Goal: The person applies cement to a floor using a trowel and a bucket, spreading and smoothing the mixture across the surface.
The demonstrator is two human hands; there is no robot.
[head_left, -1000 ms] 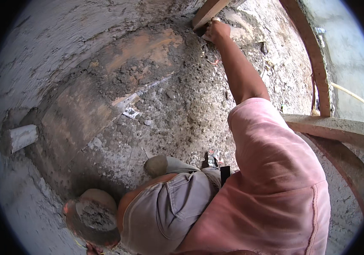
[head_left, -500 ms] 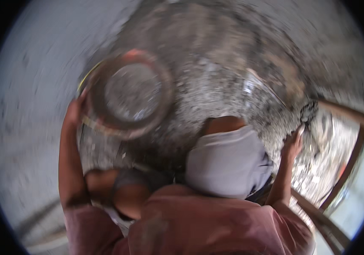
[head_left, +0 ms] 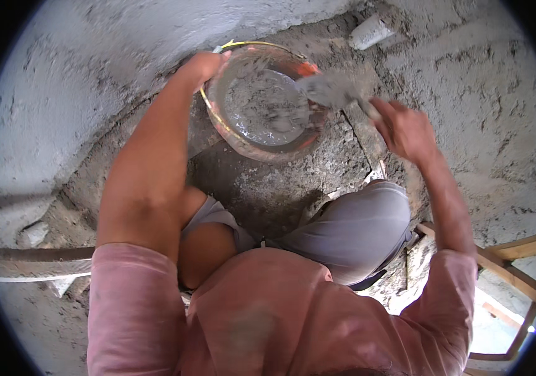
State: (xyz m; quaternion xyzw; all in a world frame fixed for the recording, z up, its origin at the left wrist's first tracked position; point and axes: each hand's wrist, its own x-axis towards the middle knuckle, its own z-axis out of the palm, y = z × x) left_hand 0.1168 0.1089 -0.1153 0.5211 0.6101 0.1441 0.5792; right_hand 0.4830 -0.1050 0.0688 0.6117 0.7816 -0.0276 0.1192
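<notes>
A round bucket [head_left: 233,139] smeared with mortar, orange in patches and with a yellow wire handle, stands in front of me. Grey wet mortar [head_left: 258,103] with a watery edge lies inside it. My left hand [head_left: 205,66] grips the far-left rim beside the wire handle; its fingertips are partly hidden. A mortar-coated trowel [head_left: 332,89] reaches over the bucket's right rim, its blade blurred by motion. Around the trowel's handle, the fingers of my right hand [head_left: 407,130] are closed.
Rough plastered walls rise at the left [head_left: 92,75] and right [head_left: 468,119]. A pale pipe stub [head_left: 371,31] juts out beyond the bucket. Wooden beams [head_left: 512,276] stand at lower right, and another plank [head_left: 39,262] lies at left.
The bucket, with my left hand on it, now appears farther right and higher in view. My right hand has come up from the dark clump at right to the rim, holding the trowel.
</notes>
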